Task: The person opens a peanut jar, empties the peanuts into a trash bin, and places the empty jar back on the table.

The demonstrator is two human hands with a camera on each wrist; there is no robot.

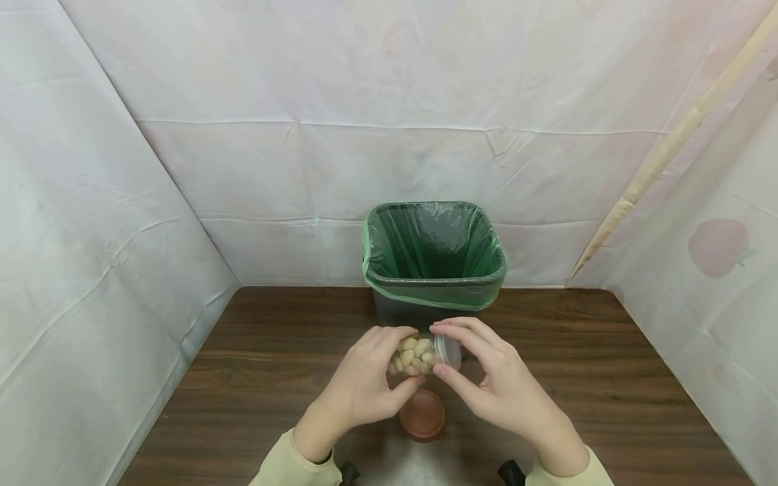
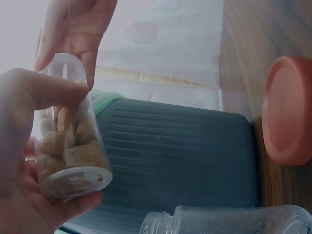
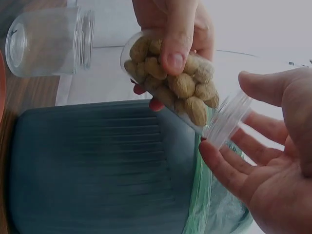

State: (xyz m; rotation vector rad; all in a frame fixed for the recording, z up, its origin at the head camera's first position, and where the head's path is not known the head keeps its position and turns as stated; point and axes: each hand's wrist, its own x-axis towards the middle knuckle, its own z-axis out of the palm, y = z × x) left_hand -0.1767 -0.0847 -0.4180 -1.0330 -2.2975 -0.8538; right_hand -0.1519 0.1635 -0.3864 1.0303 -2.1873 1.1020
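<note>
Over the table, my left hand (image 1: pixel 365 378) holds a clear jar (image 1: pixel 401 344) on its side, thumb across its wall. Inside are several pale brown pieces that look like peanuts in their shells (image 3: pixel 183 85). At the jar's mouth is a clear ridged lid (image 3: pixel 226 119), which my right hand (image 1: pixel 492 371) grips between thumb and fingertips. Below the hands, a round reddish-brown dish or cap (image 1: pixel 422 415) lies on the table, its recessed face up. A second clear jar (image 3: pixel 46 41), uncapped and upright, shows in both wrist views; the left hand hides it in the head view.
A dark bin (image 2: pixel 180 151) with a green plastic liner (image 1: pixel 434 290) stands just beyond the hands, at the back of the dark wooden table (image 1: pixel 273 351). Pale cloth sheets (image 1: pixel 304 162) hang behind and on both sides.
</note>
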